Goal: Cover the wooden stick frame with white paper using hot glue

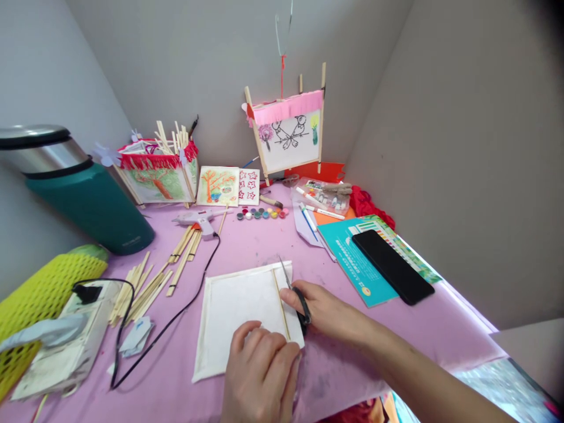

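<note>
The right hand (318, 306) is gripping scissors (302, 304) in its fingers; just left of them, a thin stick (281, 302) is lying on the white panel (240, 314), long axis pointing away. The left hand (264, 367) is curling at its near end, grasp hidden.

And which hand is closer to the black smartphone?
Right: the right hand, holding black-handled scissors, is left of the smartphone; the left hand is farther left, over the white panel.
</note>
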`<act>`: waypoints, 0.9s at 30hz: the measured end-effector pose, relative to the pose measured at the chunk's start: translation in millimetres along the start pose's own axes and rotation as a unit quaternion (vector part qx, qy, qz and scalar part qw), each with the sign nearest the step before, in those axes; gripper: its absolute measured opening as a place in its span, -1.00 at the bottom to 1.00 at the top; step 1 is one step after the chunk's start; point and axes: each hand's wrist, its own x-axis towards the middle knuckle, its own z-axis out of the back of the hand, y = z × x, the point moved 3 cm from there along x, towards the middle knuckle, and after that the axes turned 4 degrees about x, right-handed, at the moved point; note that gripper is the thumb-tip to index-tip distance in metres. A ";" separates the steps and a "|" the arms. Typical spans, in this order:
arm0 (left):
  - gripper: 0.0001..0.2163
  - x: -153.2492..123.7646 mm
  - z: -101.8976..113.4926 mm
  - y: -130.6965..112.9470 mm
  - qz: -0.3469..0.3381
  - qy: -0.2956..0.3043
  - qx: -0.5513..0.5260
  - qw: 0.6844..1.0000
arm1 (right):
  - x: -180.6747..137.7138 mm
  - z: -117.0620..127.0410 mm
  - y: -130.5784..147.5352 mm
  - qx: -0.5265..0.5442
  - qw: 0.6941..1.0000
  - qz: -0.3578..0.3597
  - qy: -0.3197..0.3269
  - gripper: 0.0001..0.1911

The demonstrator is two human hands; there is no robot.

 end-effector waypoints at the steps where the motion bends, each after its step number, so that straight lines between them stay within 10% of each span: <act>1: -0.85 0.0 -0.1 -0.1 0.002 -0.003 0.001 1.000 | -0.2 0.1 0.0 -0.005 1.000 -0.001 -0.004 -0.58; 27: -0.83 -2.9 -1.9 2.5 0.009 0.013 0.001 1.000 | 9.3 16.2 -10.5 -0.052 0.995 0.036 -0.083 -0.66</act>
